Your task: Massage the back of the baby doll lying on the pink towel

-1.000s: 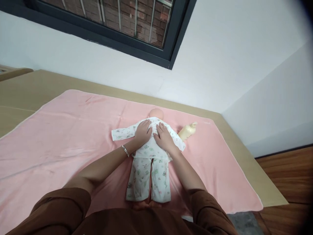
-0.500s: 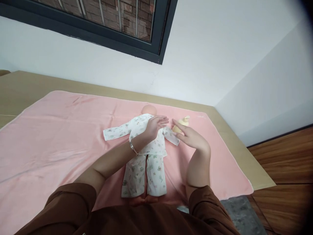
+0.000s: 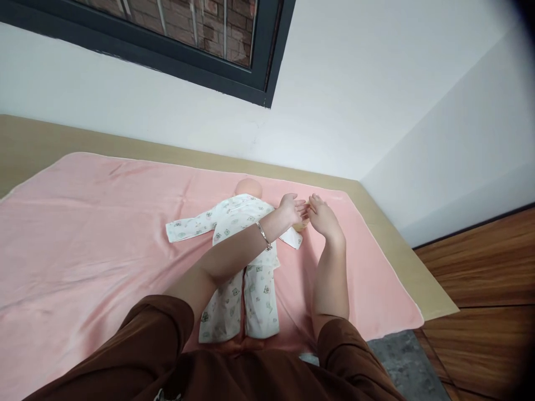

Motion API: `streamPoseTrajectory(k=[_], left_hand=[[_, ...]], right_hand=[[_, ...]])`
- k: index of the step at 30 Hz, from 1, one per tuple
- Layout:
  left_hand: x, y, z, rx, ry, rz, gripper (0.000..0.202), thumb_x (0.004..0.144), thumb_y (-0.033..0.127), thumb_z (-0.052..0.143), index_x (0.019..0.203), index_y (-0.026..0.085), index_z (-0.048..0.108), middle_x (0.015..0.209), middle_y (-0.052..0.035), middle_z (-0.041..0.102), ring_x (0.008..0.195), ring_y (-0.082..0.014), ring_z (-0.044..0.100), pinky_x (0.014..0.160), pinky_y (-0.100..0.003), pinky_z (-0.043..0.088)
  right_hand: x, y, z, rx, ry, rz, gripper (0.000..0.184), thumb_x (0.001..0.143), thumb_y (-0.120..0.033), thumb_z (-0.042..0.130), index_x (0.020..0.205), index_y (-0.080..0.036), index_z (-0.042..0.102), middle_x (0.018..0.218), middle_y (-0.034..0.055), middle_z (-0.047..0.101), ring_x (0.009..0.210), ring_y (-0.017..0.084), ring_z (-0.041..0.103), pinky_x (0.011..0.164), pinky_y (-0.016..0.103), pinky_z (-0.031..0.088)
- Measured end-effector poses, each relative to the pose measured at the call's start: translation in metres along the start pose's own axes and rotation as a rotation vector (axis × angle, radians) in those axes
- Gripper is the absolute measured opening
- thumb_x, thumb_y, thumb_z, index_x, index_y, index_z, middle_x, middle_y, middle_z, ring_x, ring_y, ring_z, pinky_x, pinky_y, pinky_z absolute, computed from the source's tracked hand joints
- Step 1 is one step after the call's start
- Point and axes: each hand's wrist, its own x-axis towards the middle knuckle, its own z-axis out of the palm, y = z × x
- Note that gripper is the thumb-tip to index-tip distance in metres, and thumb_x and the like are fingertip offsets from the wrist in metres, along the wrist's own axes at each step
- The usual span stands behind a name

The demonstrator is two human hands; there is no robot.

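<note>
A doll with a smooth, bare head lies in a white printed long-sleeved top and matching trousers. One sleeve stretches out to each side. My left hand, a silver bracelet on its wrist, reaches across the doll with fingers outstretched beside a small pale-yellow bottle. My right hand is at the bottle's top from the right, its fingers extended towards my left fingers. Both hands mostly cover the bottle, so whether either one presses it cannot be made out.
Under the doll a pink blanket with slight creases covers much of the wooden table. Behind the table stands a white wall with a dark-framed window. Brown wood panels are at the right.
My left hand has moved right, past the doll's chest to the bottle. My right hand has come over the bottle, hiding its top. The view has shifted slightly right.
</note>
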Motion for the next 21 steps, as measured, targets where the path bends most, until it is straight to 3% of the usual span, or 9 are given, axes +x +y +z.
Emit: streamPoseTrajectory(k=[4,8,11,13,14,16,18,21], left_hand=[[-0.016,0.007,-0.017,0.096,-0.010,0.034,0.049,0.088,0.038,0.041,0.125,0.010,0.055,0.118,-0.0191,0.066,0.106,-0.0253,0.067,0.082,-0.035,0.055],[-0.061,0.010,-0.052,0.326,-0.137,0.158,0.041,0.084,0.040,0.045,0.112,0.017,0.065,0.112,-0.0161,0.070,0.102,-0.0276,0.069,0.088,-0.040,0.053],[-0.095,0.014,-0.082,0.704,-0.195,0.343,0.025,0.079,0.038,0.058,0.089,0.020,0.072,0.097,-0.0095,0.073,0.092,-0.0266,0.069,0.087,-0.039,0.052],[-0.111,0.020,-0.098,0.874,-0.099,0.531,0.015,0.075,0.033,0.063,0.077,0.021,0.072,0.087,-0.0059,0.073,0.089,-0.0253,0.068,0.088,-0.037,0.051],[-0.116,0.024,-0.104,0.892,-0.041,0.596,0.014,0.074,0.032,0.064,0.076,0.021,0.072,0.086,-0.0053,0.073,0.088,-0.0246,0.067,0.089,-0.037,0.051],[-0.121,0.028,-0.111,0.784,0.036,0.628,0.019,0.077,0.032,0.061,0.086,0.019,0.072,0.093,-0.0065,0.073,0.089,-0.0238,0.067,0.092,-0.040,0.050],[-0.124,0.025,-0.112,0.587,0.039,0.567,0.028,0.082,0.037,0.057,0.099,0.018,0.070,0.107,-0.0100,0.071,0.098,-0.0252,0.067,0.095,-0.043,0.050],[-0.131,0.002,-0.109,0.403,-0.033,0.525,0.036,0.089,0.046,0.050,0.108,0.020,0.065,0.120,-0.0114,0.067,0.120,-0.0290,0.060,0.102,-0.047,0.046]], right_hand=[[0.003,-0.006,-0.003,-0.101,0.010,0.006,0.049,0.088,-0.014,0.035,0.132,-0.010,0.056,0.147,0.0182,0.049,0.142,0.031,0.039,0.117,0.059,0.025],[-0.006,-0.026,-0.004,-0.111,0.018,0.048,0.051,0.092,-0.022,0.040,0.139,-0.004,0.050,0.151,0.0235,0.041,0.145,0.036,0.033,0.115,0.058,0.030],[-0.024,-0.060,0.001,-0.116,0.074,-0.046,0.053,0.093,-0.030,0.046,0.141,-0.008,0.050,0.152,0.0211,0.040,0.145,0.041,0.029,0.114,0.061,0.030],[-0.038,-0.088,0.009,-0.038,0.049,-0.157,0.047,0.096,-0.030,0.041,0.139,-0.014,0.054,0.145,0.0168,0.052,0.138,0.035,0.043,0.112,0.054,0.039],[-0.045,-0.102,0.015,0.018,0.070,-0.174,0.045,0.098,-0.030,0.037,0.137,-0.019,0.056,0.139,0.0145,0.058,0.132,0.032,0.051,0.109,0.050,0.043],[-0.057,-0.126,0.030,0.134,0.198,-0.222,0.045,0.100,-0.032,0.035,0.139,-0.019,0.054,0.139,0.0137,0.058,0.132,0.029,0.052,0.109,0.050,0.044],[-0.067,-0.146,0.047,0.226,0.320,-0.328,0.051,0.101,-0.034,0.035,0.149,-0.018,0.039,0.153,0.0137,0.042,0.144,0.029,0.037,0.115,0.055,0.035],[-0.081,-0.164,0.065,0.279,0.271,-0.582,0.064,0.100,-0.035,0.032,0.159,-0.020,0.010,0.165,0.0102,0.012,0.152,0.032,0.011,0.119,0.064,0.020]])
